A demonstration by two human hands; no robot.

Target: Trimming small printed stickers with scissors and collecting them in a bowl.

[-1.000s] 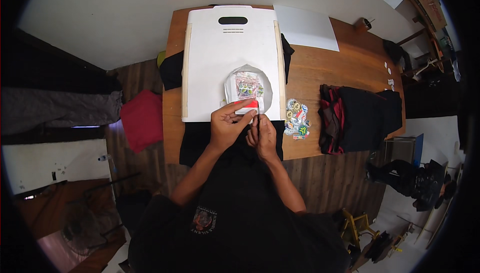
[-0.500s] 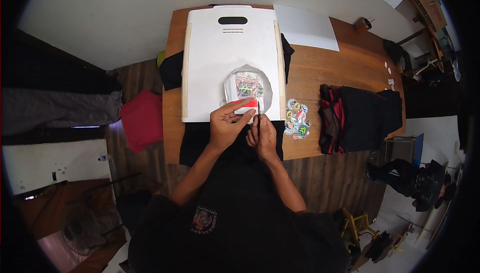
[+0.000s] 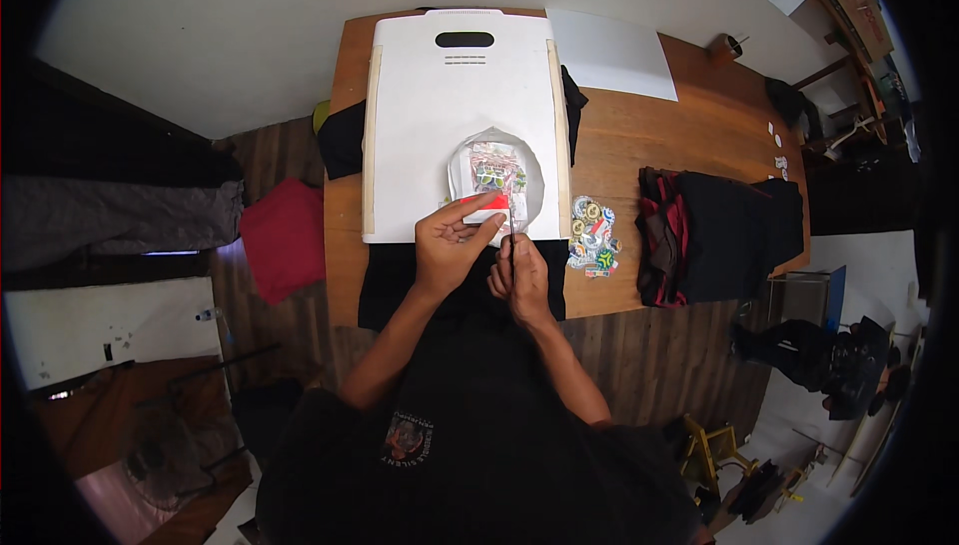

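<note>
1. The person wears a black short-sleeved shirt [image 3: 470, 445] that fills the near middle of the view.
2. A small round printed emblem [image 3: 406, 438] with pale lettering sits on the shirt's left chest.
3. Both forearms are bare below the sleeves.
4. The left hand [image 3: 450, 245] and right hand [image 3: 523, 280] wear no gloves.

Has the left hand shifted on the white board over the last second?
No. The left hand sits at the same spot on the white board's near edge, pinching the red-and-white sheet, with no shift against the board.
</note>
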